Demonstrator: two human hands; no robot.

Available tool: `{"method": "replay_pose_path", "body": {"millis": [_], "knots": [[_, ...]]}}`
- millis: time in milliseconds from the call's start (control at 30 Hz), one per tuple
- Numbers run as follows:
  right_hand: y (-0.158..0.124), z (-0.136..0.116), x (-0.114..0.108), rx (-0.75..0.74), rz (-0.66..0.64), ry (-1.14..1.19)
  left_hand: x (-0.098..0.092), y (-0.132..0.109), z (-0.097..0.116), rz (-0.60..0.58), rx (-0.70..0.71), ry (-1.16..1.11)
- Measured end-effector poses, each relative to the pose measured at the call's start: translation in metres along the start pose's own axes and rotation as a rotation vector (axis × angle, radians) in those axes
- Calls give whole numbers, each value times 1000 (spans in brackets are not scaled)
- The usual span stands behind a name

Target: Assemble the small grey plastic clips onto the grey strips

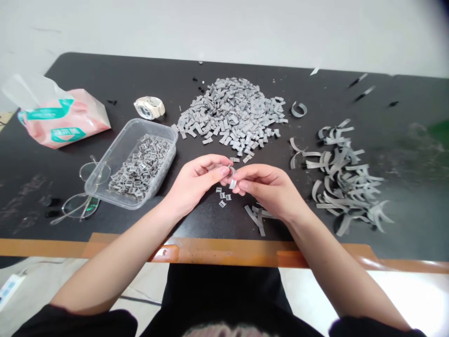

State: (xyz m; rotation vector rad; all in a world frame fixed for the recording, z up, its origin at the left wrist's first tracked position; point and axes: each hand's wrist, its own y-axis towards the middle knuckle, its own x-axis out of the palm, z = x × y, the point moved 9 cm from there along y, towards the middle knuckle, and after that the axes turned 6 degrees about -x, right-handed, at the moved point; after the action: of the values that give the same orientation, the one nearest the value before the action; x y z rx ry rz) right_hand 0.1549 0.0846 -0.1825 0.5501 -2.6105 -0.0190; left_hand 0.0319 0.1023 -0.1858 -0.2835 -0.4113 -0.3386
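Between my two hands is a short grey strap (233, 183), bent into a curve. My left hand (201, 180) pinches its upper end between thumb and fingers; whether a small buckle is also in that pinch is hidden. My right hand (266, 187) closes thumb and fingers on the lower part of the strap. Several small grey buckles (222, 195) lie on the table just below the hands. A few loose grey straps (258, 217) rest beneath my right wrist. Just beyond the fingertips begins a large heap of small folded grey pieces (235, 112).
On the left stands a clear plastic tub (131, 120) holding many grey buckles (140, 166), with eyeglasses (80, 205) beside it. A white watch (149, 108) and a tissue pack (66, 117) sit farther back. A pile of curled grey straps (343, 173) spreads over the right of the black table (196, 224).
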Motion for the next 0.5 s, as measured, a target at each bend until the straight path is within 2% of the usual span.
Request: {"method": "replay_pose_path", "body": {"millis": [200,367,500], "knots": [[0,-7,-14,-62,151,-49,5,0,-3,-58,-5,45],[0,-5,-15,-22,126,-152,1,0,-5,-7,-6,73],[-2,-8,-20,-50,210,-243,5,-1,-7,-36,-35,118]]}}
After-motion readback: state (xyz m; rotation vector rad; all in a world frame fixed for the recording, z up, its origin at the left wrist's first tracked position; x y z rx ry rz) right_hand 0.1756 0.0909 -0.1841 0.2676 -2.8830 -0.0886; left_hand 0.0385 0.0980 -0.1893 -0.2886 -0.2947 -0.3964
